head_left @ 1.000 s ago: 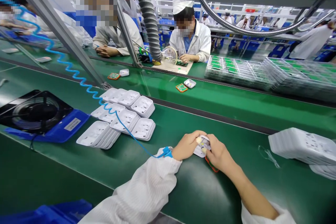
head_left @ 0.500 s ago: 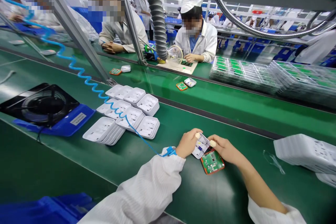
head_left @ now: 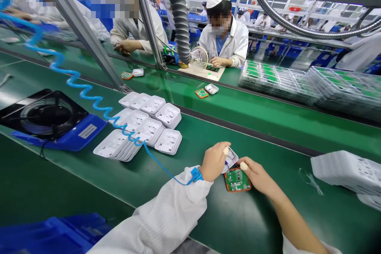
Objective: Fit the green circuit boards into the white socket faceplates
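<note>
My left hand (head_left: 214, 161), a blue wrist strap (head_left: 196, 174) at its cuff, is closed on a small white plastic shell (head_left: 231, 162) and covers much of it. Right below the shell lies a green circuit board (head_left: 238, 179) in an orange frame, with thin dark wires running between the two. My right hand (head_left: 256, 174) is closed at the board's upper right corner, its thumb by the edge and its forefinger close to the wires. Pale finger cots cover a fingertip or thumb on both hands. What the hidden fingers touch does not show.
Stacks of white shells (head_left: 145, 125) stand at left, beside a black fan (head_left: 53, 113). Another shell stack (head_left: 345, 174) is at right. A coiled blue cord (head_left: 98, 103) runs to my wrist. Past the dark rail (head_left: 253, 137), a co-worker (head_left: 224, 35) sits near trays of boards (head_left: 274, 77).
The white shell has tilted and is more covered by my left hand. The circuit board has turned a little and shifted up and left. Shell-and-board pairs beyond the rail have slid slightly left.
</note>
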`<move>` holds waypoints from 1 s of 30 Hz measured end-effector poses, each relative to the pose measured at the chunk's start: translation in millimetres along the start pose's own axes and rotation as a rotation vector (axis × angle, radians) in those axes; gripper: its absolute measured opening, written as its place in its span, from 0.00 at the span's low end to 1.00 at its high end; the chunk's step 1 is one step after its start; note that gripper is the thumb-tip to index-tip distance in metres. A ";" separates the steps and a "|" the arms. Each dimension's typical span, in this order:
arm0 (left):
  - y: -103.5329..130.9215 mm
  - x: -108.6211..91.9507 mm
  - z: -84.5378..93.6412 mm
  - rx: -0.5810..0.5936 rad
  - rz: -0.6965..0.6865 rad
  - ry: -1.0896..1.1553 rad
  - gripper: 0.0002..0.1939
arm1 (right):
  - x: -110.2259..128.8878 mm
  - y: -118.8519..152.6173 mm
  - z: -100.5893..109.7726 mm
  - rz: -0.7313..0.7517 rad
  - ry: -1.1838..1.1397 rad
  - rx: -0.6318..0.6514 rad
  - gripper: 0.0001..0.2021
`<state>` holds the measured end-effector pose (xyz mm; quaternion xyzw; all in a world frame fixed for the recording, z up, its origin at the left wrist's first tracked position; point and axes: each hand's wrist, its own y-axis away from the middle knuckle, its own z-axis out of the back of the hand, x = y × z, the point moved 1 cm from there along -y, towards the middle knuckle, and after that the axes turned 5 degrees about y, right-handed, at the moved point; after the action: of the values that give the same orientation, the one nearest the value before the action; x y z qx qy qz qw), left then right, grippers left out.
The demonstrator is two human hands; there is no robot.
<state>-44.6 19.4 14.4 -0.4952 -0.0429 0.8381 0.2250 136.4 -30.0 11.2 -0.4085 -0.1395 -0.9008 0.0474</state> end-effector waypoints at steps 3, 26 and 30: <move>-0.3 0.5 1.9 -0.048 0.002 -0.018 0.17 | 4.5 10.5 -5.2 0.021 0.020 -0.003 0.14; -3.8 0.3 1.7 0.124 0.347 0.287 0.16 | 11.3 1.7 16.4 0.139 0.041 0.042 0.16; -1.7 -0.9 -4.6 0.115 0.278 0.265 0.15 | 11.3 -4.1 -10.6 0.108 0.009 -0.031 0.16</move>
<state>-39.8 19.8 13.3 -0.5886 0.1040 0.7896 0.1386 120.5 -28.8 12.2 -0.4122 -0.1032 -0.9007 0.0901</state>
